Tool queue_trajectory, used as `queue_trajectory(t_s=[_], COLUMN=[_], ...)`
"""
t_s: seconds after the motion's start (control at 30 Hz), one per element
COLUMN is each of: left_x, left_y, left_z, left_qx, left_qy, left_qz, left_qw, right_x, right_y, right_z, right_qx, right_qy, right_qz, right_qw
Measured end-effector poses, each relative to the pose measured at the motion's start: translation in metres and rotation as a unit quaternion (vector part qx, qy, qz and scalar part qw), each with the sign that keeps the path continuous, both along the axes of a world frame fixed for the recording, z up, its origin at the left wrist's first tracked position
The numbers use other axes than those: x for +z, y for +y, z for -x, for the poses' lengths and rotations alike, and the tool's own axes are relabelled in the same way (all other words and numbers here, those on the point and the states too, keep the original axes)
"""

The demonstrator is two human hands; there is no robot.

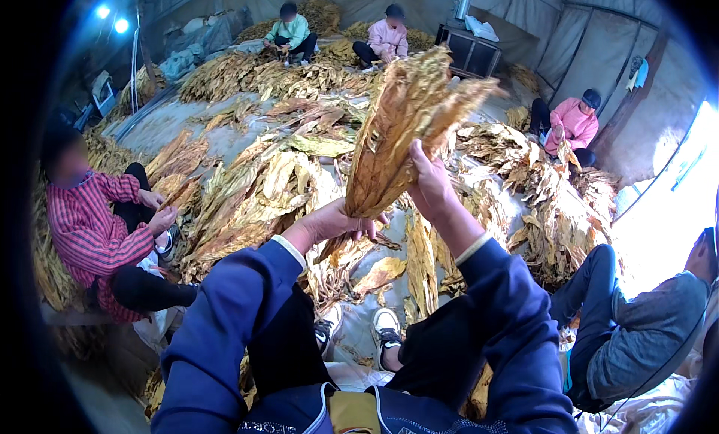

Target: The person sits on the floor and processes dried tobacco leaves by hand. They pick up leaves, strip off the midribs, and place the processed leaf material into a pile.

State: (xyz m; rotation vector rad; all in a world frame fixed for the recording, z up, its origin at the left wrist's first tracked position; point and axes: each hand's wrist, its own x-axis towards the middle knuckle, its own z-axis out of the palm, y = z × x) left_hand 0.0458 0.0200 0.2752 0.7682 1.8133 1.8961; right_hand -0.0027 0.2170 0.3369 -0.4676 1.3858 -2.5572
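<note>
In front of me stands a bundle of dried tobacco leaves [395,134], brown and gold, raised and tilted with its wide tips up and to the right. My right hand [432,181] grips its right side, the thumb lying over the leaves and the other fingers mostly hidden. Around the lower end of the bundle is my left hand [335,223], its fingers partly covered by the leaves and their tips showing below. Under my hands, loose yellow-brown leaves [382,275] lie on the floor sheet between my shoes.
Heaps of dried leaves [247,202] spread over the pale floor sheet [165,123]. A person in a striped top [97,232] sits close on my left, another in grey [644,329] on my right. Several others sit farther back. A dark box-shaped unit [470,50] stands behind them.
</note>
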Motion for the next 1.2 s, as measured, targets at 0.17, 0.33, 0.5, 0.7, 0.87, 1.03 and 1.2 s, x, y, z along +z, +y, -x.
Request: queue_trajectory(t_s=[0.17, 0.33, 0.5, 0.7, 0.87, 1.03, 1.2], left_x=[0.001, -0.008, -0.017, -0.013, -0.012, -0.011, -0.012], left_y=[-0.009, -0.035, -0.041, -0.052, -0.055, -0.052, -0.042], left_z=[-0.009, 0.001, 0.003, 0.012, 0.014, 0.020, 0.016], left_qx=[-0.054, -0.015, 0.217, 0.414, 0.391, 0.418, 0.398], left_qy=[-0.049, -0.031, -0.039, -0.148, -0.162, -0.169, -0.174], left_qz=[0.137, 0.076, 0.007, -0.078, -0.096, -0.088, -0.056], left_qw=[0.988, 0.996, 0.975, 0.895, 0.901, 0.889, 0.899], right_x=[-0.023, -0.053, -0.071, -0.088, -0.094, -0.096, -0.095], right_y=[-0.031, -0.049, -0.061, -0.072, -0.070, -0.068, -0.080], right_z=[0.012, 0.014, 0.013, 0.025, 0.034, 0.039, 0.031], right_qx=[0.009, 0.017, 0.020, 0.069, 0.027, 0.016, -0.043], right_qy=[-0.068, -0.079, -0.048, -0.069, -0.119, -0.133, 0.042], right_qz=[0.030, -0.008, -0.045, -0.054, -0.055, -0.061, -0.187], right_qw=[0.997, 0.997, 0.998, 0.994, 0.991, 0.989, 0.980])
